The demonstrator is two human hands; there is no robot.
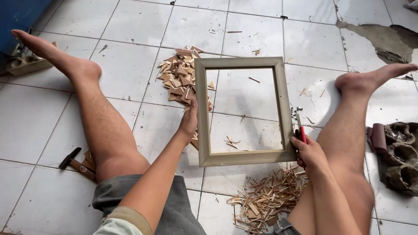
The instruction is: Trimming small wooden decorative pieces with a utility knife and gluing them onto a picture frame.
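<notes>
Frame (244, 111) held flat just above the tiled floor (126, 65), between two bare legs. Left hand (189, 119) closed on the left rail, thumb on top, fingers hidden behind the wood. Right hand (308, 152) gripping the lower right corner, with a red-handled tool (301, 130), perhaps pliers, pinched in the same fist. Heap of triangular offcuts (179, 76) just beyond the left rail, partly behind it. Pile of splinters (265, 198) below the bottom rail. Small dark nails (296, 112) just beside the right rail. Hammer (76, 163) by the left knee, well apart. Egg tray (402, 159) at far right.
</notes>
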